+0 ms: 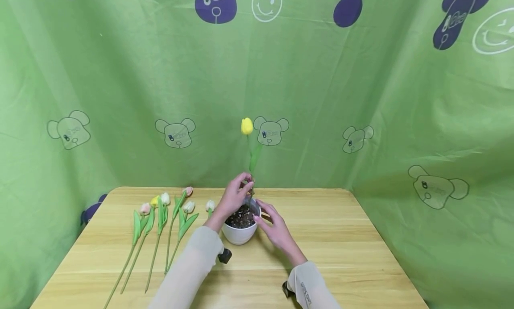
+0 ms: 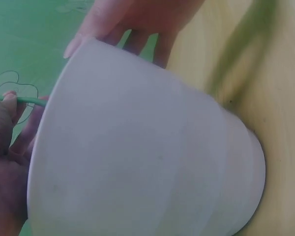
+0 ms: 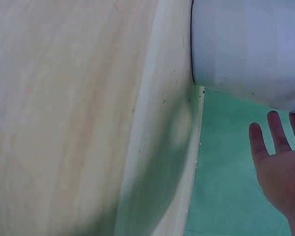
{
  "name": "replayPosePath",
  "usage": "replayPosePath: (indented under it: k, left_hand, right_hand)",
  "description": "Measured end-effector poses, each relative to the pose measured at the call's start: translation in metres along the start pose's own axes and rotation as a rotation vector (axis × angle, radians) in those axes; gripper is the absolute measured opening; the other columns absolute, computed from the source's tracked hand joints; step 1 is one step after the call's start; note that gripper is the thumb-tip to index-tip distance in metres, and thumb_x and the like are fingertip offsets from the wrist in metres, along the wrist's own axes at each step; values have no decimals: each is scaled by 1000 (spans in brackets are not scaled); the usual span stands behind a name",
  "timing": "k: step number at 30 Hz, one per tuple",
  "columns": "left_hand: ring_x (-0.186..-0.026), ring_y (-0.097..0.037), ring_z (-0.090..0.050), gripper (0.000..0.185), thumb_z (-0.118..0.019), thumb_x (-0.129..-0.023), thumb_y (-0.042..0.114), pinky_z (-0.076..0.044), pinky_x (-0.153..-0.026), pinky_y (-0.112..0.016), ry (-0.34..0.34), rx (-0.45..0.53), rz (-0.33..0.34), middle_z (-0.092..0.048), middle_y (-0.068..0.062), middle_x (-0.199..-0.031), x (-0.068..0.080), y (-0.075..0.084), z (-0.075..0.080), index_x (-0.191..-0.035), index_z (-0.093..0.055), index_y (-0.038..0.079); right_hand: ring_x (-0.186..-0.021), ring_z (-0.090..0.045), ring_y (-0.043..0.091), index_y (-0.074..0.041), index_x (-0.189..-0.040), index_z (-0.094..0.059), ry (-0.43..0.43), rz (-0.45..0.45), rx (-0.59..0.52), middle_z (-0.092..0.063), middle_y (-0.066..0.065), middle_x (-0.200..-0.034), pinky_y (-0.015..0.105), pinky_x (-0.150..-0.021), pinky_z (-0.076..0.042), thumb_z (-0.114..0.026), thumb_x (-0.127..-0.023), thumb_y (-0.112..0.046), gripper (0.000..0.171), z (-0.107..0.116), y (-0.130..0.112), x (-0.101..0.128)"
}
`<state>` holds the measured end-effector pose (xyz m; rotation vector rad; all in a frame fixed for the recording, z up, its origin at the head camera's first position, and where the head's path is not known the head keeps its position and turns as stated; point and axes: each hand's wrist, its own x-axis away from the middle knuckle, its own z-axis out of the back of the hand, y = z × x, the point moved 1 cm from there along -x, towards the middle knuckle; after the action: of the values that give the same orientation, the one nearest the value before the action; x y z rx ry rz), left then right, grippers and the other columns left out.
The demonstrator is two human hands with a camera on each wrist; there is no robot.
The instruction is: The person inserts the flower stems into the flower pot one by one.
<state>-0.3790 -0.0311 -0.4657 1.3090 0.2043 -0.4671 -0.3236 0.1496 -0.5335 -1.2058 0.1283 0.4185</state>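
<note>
A white pot point(image 1: 239, 235) with dark, speckled soil point(image 1: 241, 217) stands on the wooden table. Above its far side, my left hand point(image 1: 232, 198) pinches the stem of a yellow tulip point(image 1: 246, 126), which rises upright with a green leaf. In the left wrist view, the green stem point(image 2: 29, 100) passes between thumb and fingers, and the pot wall hides part of it. At the pot's right side is my right hand point(image 1: 277, 231), thumb near the rim. Its fingers point(image 3: 278, 132) look spread and fairly straight against the pot's outside in the right wrist view.
Several tulips lie left of the pot, among them a pink one point(image 1: 145, 208), a yellow one point(image 1: 155, 201) and a white one point(image 1: 189, 206). Another white tulip point(image 1: 210, 205) lies close by the left forearm. Green printed cloth point(image 1: 305, 99) hangs behind the table point(image 1: 345, 264).
</note>
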Motion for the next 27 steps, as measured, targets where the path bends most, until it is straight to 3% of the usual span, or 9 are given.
replayPosePath:
  k: [10, 15, 20, 27]
  left_hand:
    - [-91, -25, -69, 14, -59, -104, 11, -67, -77, -33, -15, 33, -2, -65, -19, -111, 6, -3, -4, -116, -63, 3]
    - [-90, -27, -70, 12, -59, -105, 11, -67, -75, -33, -23, -38, -2, -67, -22, -113, 7, -4, -4, -115, -62, 5]
    - [-93, -27, -71, 10, -59, -105, 13, -65, -72, -23, -34, -112, 3, -69, -18, -113, 7, -4, -6, -113, -62, 7]
    - [-93, -28, -73, 9, -60, -105, 13, -63, -68, -19, -29, -222, -38, -71, -14, -112, 7, -3, -7, -111, -63, 8]
  right_hand:
    - [-138, -53, 41, -13, -154, -48, -3, -2, -5, -52, 15, -153, 57, -118, -42, -69, -100, -19, 58, 0, 1, 0]
    - [-138, -52, 41, -14, -154, -48, -2, -15, -9, -53, 15, -152, 57, -119, -42, -69, -100, -18, 58, -1, 2, -1]
    - [-137, -52, 44, -11, -153, -49, 9, -13, -27, -53, 18, -151, 62, -117, -42, -69, -99, -13, 59, -3, 2, -2]
    - [-137, -51, 46, -10, -153, -48, 13, -10, -18, -52, 20, -152, 63, -117, -42, -69, -99, -13, 58, -2, 2, -2]
